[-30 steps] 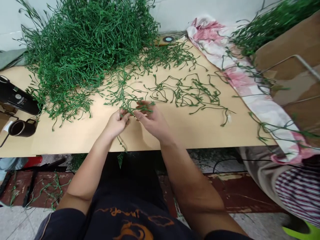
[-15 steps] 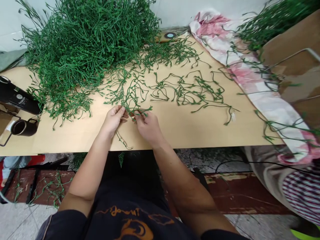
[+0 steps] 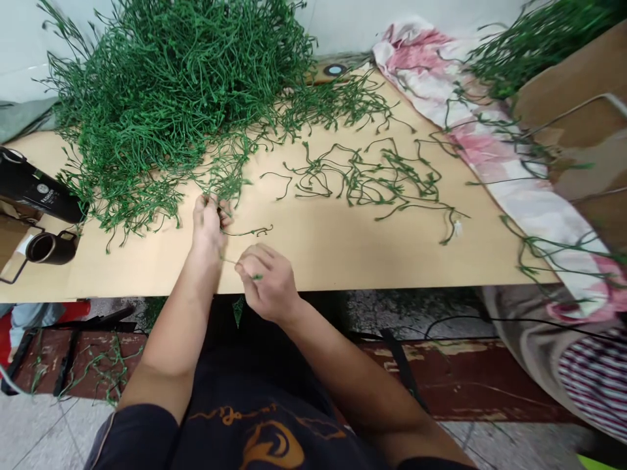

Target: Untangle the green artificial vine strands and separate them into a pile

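Observation:
My left hand [image 3: 209, 219] is closed around a small bunch of green plastic stems [image 3: 226, 183] at the edge of the big green heap [image 3: 171, 85]. A single stem [image 3: 252, 232] sticks out of it to the right. Nearer the table's front edge, my right hand [image 3: 268, 277] is pinched on one green stem [image 3: 230, 261], which runs back toward the left hand; a green tip shows at its fingers. Motion blurs both hands somewhat. Loose stems [image 3: 367, 173] lie spread on the tabletop to the right.
A black bottle [image 3: 42, 186] and a dark mug [image 3: 51, 248] stand at the left. A pink and white cloth [image 3: 480, 156] runs along the right edge, beside cardboard [image 3: 573, 98]. Someone in striped clothing [image 3: 595, 372] is at the lower right.
My left hand has moved left with the bunch of stems. My right hand has come away from it, toward me, drawing one stem. The table's middle shows fewer stems.

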`<state>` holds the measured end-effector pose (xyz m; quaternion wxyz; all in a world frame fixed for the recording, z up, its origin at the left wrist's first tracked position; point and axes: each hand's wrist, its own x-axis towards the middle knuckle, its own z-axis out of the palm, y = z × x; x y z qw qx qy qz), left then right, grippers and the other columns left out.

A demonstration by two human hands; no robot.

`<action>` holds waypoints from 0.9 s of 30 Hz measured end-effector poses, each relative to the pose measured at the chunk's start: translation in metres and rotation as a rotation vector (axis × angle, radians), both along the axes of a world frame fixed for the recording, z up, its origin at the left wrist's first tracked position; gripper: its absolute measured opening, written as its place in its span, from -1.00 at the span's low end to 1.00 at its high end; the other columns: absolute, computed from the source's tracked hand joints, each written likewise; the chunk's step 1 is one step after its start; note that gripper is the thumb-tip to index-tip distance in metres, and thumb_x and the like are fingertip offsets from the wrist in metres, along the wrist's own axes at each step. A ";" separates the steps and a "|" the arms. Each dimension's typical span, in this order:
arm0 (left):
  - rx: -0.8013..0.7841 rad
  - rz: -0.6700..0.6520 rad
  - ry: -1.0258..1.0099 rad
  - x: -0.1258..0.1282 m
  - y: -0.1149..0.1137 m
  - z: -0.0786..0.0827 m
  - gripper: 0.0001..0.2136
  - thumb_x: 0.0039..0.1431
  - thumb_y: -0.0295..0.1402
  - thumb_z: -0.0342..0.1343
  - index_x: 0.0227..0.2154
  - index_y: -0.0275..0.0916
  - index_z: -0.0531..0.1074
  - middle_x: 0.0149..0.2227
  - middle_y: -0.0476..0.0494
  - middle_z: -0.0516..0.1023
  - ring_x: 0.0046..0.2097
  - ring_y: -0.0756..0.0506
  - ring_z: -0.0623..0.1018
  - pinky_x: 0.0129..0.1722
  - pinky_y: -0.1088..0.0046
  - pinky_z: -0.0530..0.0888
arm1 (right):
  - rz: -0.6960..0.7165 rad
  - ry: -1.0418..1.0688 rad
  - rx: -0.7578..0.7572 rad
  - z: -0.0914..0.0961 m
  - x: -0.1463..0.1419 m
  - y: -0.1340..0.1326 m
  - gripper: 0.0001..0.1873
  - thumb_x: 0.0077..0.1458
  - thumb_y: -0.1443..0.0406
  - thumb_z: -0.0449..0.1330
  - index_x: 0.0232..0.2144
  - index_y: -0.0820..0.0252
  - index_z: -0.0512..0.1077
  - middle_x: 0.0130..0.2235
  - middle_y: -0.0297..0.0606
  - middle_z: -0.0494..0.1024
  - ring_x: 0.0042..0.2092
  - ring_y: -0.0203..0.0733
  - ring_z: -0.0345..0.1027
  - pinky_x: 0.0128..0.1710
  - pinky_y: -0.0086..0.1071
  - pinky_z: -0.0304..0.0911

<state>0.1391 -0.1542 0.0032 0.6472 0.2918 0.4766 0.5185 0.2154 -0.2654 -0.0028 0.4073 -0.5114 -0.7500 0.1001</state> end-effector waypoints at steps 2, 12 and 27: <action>0.011 -0.057 0.020 -0.001 0.000 0.002 -0.82 0.18 -0.47 -0.07 -0.48 -0.20 0.05 -0.63 0.16 0.17 -0.68 0.19 0.16 -0.69 0.71 0.04 | -0.035 0.114 0.025 0.010 0.014 0.004 -0.72 0.16 0.29 -0.16 -0.56 0.13 0.17 -0.48 -0.21 0.32 -0.38 -0.23 0.22 -0.32 -0.33 0.18; 0.092 -0.211 0.084 -0.003 -0.009 -0.001 -0.79 0.12 -0.43 0.06 -0.51 -0.23 0.10 -0.63 0.15 0.24 -0.68 0.20 0.15 -0.68 0.69 0.04 | -0.390 0.713 -0.509 0.019 0.068 0.054 -0.65 0.03 0.16 0.14 -0.17 0.23 0.26 -0.12 -0.07 0.42 -0.37 -0.33 0.26 -0.28 -0.33 0.25; 0.093 -0.027 0.135 0.006 -0.003 -0.008 -0.79 0.01 -0.67 -0.06 -0.54 -0.24 0.11 -0.61 0.14 0.15 -0.63 0.16 0.14 -0.61 0.65 0.10 | -0.206 0.065 -0.279 0.007 0.000 0.019 -0.71 0.15 0.23 -0.15 -0.61 0.13 0.03 -0.55 -0.21 0.30 -0.40 -0.19 0.14 -0.34 -0.31 0.07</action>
